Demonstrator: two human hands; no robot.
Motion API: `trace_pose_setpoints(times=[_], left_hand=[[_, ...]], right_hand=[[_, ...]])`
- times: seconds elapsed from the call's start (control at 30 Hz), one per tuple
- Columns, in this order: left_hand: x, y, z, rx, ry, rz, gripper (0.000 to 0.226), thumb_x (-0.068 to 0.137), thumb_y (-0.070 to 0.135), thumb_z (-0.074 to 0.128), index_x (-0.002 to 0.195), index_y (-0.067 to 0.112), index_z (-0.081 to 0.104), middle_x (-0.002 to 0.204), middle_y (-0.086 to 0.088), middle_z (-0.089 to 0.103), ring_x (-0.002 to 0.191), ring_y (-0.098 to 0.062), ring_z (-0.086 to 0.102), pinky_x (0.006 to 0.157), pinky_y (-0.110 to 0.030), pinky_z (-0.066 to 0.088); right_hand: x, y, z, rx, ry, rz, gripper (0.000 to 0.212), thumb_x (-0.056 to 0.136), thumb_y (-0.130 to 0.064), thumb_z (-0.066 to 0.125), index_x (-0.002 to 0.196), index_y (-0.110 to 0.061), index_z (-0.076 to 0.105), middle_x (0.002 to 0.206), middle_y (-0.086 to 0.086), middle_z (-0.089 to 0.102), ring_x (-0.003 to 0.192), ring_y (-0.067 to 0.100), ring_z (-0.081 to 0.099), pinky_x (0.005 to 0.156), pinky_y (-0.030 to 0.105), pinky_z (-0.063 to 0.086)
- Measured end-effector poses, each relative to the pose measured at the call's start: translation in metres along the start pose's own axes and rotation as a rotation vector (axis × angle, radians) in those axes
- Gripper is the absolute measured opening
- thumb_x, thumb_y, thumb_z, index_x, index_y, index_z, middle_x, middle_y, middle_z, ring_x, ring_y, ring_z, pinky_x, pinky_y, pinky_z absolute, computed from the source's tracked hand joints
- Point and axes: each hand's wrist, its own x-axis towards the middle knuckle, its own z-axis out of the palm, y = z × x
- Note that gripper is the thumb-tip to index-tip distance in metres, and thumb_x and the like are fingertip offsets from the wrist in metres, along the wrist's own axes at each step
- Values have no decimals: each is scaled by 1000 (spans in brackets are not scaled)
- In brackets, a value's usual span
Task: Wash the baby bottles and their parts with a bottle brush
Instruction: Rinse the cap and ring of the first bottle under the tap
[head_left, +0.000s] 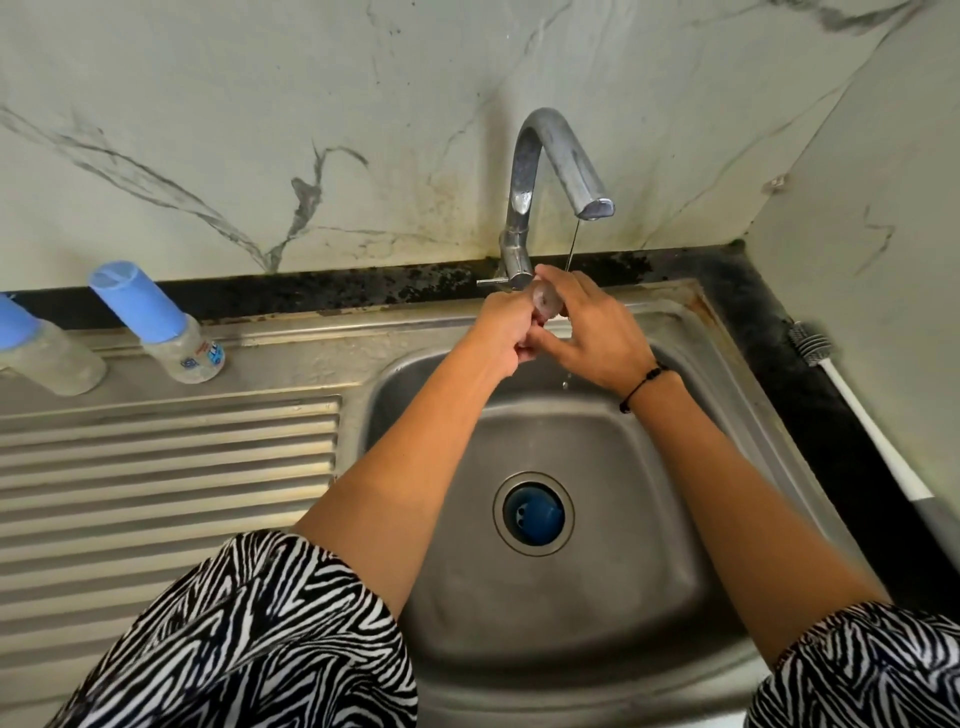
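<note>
Both hands (550, 332) clasped under tap (550, 171)

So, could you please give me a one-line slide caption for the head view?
Both hands, left hand and right hand, hold a small clear bottle part under the thin faucet stream above the sink.

basin (613, 571) open below, faucet (524, 202) behind, bottles (176, 332) left
</note>
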Motion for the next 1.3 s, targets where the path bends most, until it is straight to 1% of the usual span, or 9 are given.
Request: trace_pose_setpoints(times=[0.17, 0.27, 0.37, 0.5, 0.8, 1.07, 1.13, 1.23, 1.3], left_hand=[[4, -6, 2, 16, -92, -47, 53, 97, 56, 35, 63, 18, 48, 51, 3, 37, 42, -9, 31, 43, -19, 28], [8, -11, -5, -71, -181, -94, 55, 97, 58, 27, 69, 16, 50, 52, 3, 38, 43, -9, 28, 44, -22, 23], [10, -15, -10, -217, -269, -109, 45, 100, 47, 32, 77, 15, 53, 59, 0, 44, 43, -10, 35, 46, -23, 28], [9, -19, -14, -345, -244, -99, 28, 95, 12, 41, 70, 12, 54, 56, 0, 45, 39, -8, 34, 41, -20, 27], [7, -24, -8, -447, -186, -214, 58, 95, 32, 54, 40, 17, 47, 35, 7, 35, 33, -6, 28, 51, -18, 25], [6, -25, -1, -320, -279, -179, 68, 94, 66, 17, 68, 13, 52, 45, 0, 46, 39, -11, 35, 43, -19, 24], [8, -24, -2, -291, -229, -184, 61, 98, 58, 24, 74, 10, 53, 51, -4, 52, 47, -14, 39, 47, -22, 30], [7, -29, -5, -344, -118, -205, 28, 97, 24, 46, 76, 7, 55, 64, -7, 53, 55, -15, 43, 54, -23, 37], [7, -32, -7, -366, -77, -228, 21, 94, 11, 45, 75, 5, 54, 69, -8, 51, 58, -15, 44, 56, -23, 40]], right_hand=[[0, 3, -4, 16, -92, -42, 72, 87, -39, 51, 148, -15, 22, 127, 17, 56, 102, 35, 59, 82, 42, 50], [3, 7, -6, 150, -143, 4, 61, 87, -33, 46, 145, -16, 34, 120, 14, 61, 101, 28, 58, 84, 38, 48], [10, 10, -5, 99, -57, 57, 48, 84, -42, 39, 112, -10, 61, 89, 10, 67, 77, 27, 61, 64, 33, 46], [12, 0, -3, -178, 105, -42, 49, 80, -59, 35, 68, -15, 52, 58, 8, 59, 54, 30, 57, 50, 28, 35], [6, -12, -13, -70, 15, -92, 75, 79, -64, 31, 131, -13, 47, 112, 8, 63, 83, 26, 63, 62, 29, 45], [16, -20, -30, -36, 54, 40, 50, 81, -49, 52, 105, -7, 63, 96, 10, 63, 83, 25, 60, 71, 34, 49], [20, -26, -33, -106, 173, 89, 40, 85, -43, 55, 101, -8, 62, 93, 10, 62, 75, 24, 58, 64, 32, 48], [18, -30, -27, -142, -127, 248, 34, 86, -44, 53, 87, -11, 63, 83, 5, 63, 72, 20, 58, 59, 27, 44], [14, -31, -26, -110, -47, 303, 34, 85, -42, 55, 81, -9, 63, 76, 2, 62, 70, 20, 58, 57, 26, 40]])
